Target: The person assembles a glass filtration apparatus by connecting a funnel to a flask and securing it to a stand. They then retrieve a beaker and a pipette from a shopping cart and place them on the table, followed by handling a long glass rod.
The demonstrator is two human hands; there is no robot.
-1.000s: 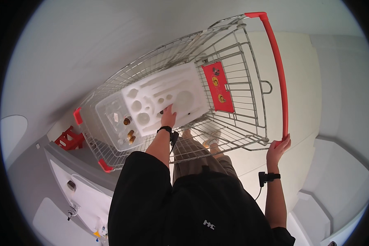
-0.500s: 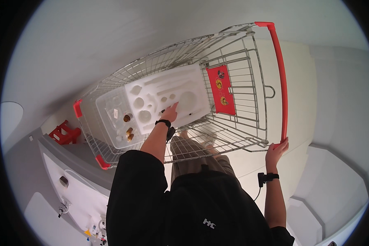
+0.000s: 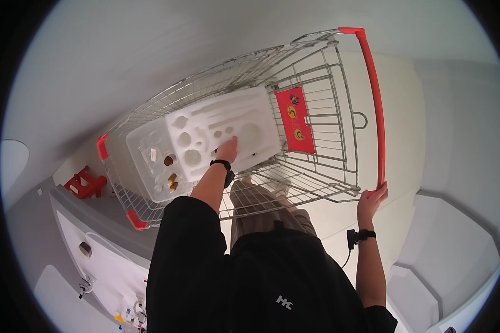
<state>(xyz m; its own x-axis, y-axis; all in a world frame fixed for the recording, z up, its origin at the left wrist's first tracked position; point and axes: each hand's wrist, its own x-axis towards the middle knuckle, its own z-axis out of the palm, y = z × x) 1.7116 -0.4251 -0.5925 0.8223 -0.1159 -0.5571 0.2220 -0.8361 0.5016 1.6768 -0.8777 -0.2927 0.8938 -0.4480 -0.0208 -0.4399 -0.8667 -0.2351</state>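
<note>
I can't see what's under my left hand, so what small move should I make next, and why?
Perhaps lift your left hand slightly off the white foam tray: it covers part of the surface among the recesses, so whatever lies beneath is hidden. Your right hand is away at the red cart handle, blocking nothing there.

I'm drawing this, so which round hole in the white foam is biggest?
The hole nearest the red sign; it's wider than every other round hole.
</note>
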